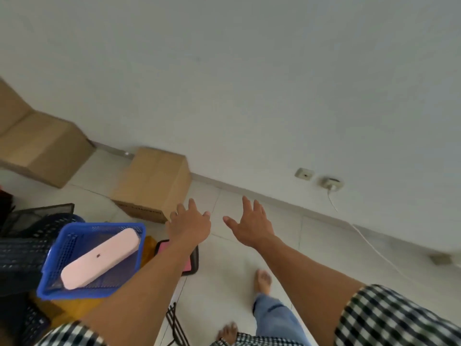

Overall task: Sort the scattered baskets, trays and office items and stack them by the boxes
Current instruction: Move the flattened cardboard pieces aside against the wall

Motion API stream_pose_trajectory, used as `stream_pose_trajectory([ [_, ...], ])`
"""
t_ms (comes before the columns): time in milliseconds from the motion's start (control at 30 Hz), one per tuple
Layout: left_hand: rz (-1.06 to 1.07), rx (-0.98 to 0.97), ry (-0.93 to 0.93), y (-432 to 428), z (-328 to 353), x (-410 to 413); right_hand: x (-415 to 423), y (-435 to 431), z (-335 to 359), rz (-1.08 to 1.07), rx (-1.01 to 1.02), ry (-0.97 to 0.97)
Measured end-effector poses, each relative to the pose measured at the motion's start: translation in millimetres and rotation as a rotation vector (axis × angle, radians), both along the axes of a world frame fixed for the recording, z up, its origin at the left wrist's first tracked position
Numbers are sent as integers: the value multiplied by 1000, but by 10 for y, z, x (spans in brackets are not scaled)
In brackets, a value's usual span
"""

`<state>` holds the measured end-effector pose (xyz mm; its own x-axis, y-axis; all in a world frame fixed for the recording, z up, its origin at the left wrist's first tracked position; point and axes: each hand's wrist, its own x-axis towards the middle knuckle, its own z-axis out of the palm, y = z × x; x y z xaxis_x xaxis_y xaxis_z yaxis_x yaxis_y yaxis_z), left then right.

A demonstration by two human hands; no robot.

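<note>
A: What's the floor & room looking like?
B: A pale tiled floor is meeting a plain white wall, w/ a low skirting along the join. A socket is sitting low on the wall, and a white cable is trailing from it down across the tiles to the right. A 2nd small wall plate is sitting just left of it.
A: Boxes?
B: 2 cardboard ones are standing against the wall: big box far left, smaller box nearer centre, a gap btwn them.
A: And the stuff to sort?
B: It's lying heaped at the left, in front of the boxes. A blue basket is sitting tilted on dark mesh baskets and carrying a pink oblong item. A black mesh tray is showing behind it. A pink tray w/ black rim is lying on the floor, partly under the left forearm.
A: Hands?
B: Left hand & right hand are being held out side by side over the tiles, fingers spread wide, holding nothing. The left one is just by the smaller box's corner.
A: Any writing?
B: Dark print is showing low on the smaller box's front, too blurred to read
</note>
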<state>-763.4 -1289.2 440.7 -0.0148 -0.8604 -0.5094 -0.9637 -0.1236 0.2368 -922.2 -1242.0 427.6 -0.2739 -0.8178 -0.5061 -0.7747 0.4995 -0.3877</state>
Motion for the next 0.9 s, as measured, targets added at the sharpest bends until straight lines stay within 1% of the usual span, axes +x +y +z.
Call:
stream_pose_trajectory([
  [167,211,14,16,-789,-149,94,-72,-1148,-166,200,9,-25],
  [333,462,71,-37,-1352,-254,228,-52,-2216,-316,449,62,-18],
  [400,548,88,-17,-1576,-244,280,23,-2611,-345,556,71,13],
  [567,713,89,24,-2086,-368,498,452,-3458,-486,731,61,20],
  [733,813,184,84,-2602,-776,858,883,-4213,-858,817,144,32],
  [900,888,295,141,-2980,-1500,1218,1273,-4960,-1505,756,260,49],
])
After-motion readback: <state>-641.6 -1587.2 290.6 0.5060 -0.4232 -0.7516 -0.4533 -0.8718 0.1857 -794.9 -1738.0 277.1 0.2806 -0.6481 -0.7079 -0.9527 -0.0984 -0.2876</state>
